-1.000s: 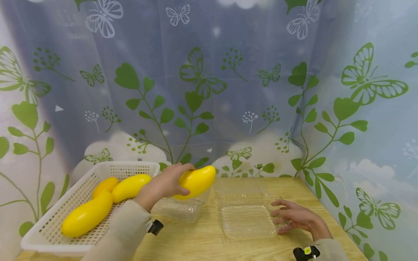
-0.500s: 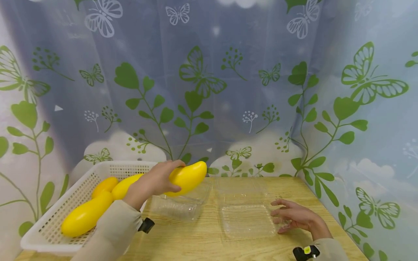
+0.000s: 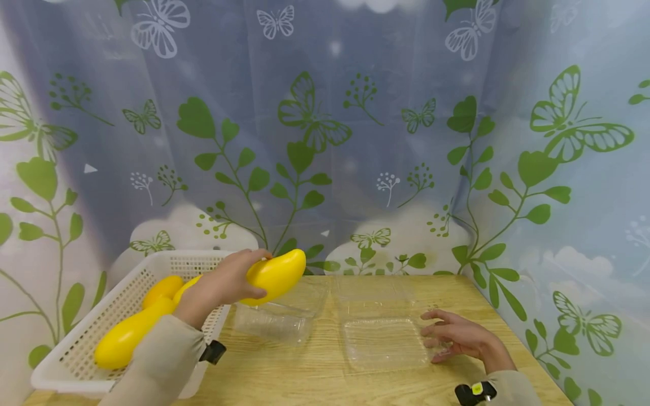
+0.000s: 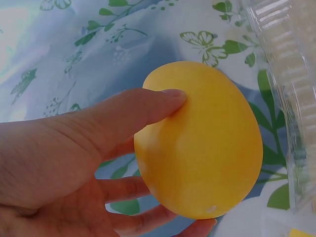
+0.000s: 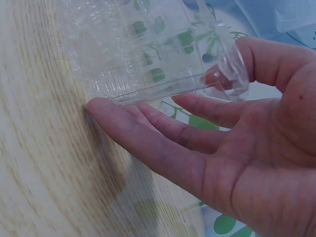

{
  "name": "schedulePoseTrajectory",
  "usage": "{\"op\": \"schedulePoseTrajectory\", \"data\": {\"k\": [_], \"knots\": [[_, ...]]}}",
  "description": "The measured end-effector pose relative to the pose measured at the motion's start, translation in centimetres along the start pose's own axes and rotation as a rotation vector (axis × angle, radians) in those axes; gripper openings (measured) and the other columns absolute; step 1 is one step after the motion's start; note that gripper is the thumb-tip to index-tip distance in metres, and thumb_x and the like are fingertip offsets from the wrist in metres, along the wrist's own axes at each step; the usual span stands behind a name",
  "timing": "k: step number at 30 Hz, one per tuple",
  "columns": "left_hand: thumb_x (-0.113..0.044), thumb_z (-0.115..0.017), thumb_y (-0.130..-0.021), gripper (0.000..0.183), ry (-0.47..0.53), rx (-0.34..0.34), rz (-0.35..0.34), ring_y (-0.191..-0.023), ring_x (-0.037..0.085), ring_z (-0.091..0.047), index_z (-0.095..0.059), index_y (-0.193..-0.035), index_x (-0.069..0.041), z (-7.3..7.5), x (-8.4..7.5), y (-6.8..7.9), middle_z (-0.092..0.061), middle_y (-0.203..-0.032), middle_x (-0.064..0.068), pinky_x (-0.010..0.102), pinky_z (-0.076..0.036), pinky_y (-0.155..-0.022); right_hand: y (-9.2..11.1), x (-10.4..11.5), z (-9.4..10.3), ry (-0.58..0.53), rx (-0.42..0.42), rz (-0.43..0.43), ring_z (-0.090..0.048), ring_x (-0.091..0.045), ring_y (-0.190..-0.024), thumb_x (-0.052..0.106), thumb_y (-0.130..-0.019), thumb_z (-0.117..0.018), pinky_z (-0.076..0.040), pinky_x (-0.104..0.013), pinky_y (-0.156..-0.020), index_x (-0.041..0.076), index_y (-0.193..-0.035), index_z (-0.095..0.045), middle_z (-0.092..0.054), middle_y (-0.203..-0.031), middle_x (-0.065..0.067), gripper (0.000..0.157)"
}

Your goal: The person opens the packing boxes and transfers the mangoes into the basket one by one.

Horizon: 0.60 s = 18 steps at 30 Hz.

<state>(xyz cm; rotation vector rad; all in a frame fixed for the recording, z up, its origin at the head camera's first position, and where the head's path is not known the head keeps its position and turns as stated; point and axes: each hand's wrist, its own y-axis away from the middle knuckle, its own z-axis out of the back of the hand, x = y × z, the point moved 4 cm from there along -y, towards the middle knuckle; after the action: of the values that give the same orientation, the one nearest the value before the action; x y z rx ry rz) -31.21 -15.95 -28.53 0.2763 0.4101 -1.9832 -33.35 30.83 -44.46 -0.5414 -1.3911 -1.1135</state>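
Observation:
My left hand (image 3: 220, 285) grips a smooth yellow mango (image 3: 276, 276) in the air, over the gap between the white basket and a clear plastic box. In the left wrist view the thumb presses on the mango (image 4: 207, 143) while the other fingers wrap beneath it. On the right, my right hand (image 3: 464, 338) is at the side of an open clear plastic clamshell box (image 3: 386, 344). Through the plastic in the right wrist view, the thumb tip shows behind the box's rim (image 5: 232, 59), with the other fingers along its outer side.
The white slatted basket (image 3: 66, 361) at the left bears yellow mangoes (image 3: 134, 332), partly covered by the left arm. Another open clear plastic box (image 3: 274, 324) lies on the wooden table (image 3: 284, 378) between basket and right box. A patterned curtain (image 3: 355, 169) closes off the back.
My left hand has moved left with the mango, from above the left clear box toward the basket. The right hand and the box by it have stayed in place.

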Motion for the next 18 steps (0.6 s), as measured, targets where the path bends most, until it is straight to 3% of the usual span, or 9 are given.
{"op": "schedulePoseTrajectory", "data": {"k": [18], "knots": [[-0.016, -0.085, -0.083, 0.066, -0.016, -0.027, 0.021, -0.111, 0.032, -0.062, -0.056, -0.142, -0.008, 0.8, 1.4, 1.4, -0.064, -0.132, 0.019, 0.053, -0.052, -0.092, -0.3, -0.4, 0.3, 0.004, 0.003, 0.005, -0.067, -0.024, -0.107, 0.02, -0.106, -0.054, -0.064, -0.047, -0.085, -0.011, -0.153, -0.021, -0.051, -0.14, -0.032, 0.065]]}}
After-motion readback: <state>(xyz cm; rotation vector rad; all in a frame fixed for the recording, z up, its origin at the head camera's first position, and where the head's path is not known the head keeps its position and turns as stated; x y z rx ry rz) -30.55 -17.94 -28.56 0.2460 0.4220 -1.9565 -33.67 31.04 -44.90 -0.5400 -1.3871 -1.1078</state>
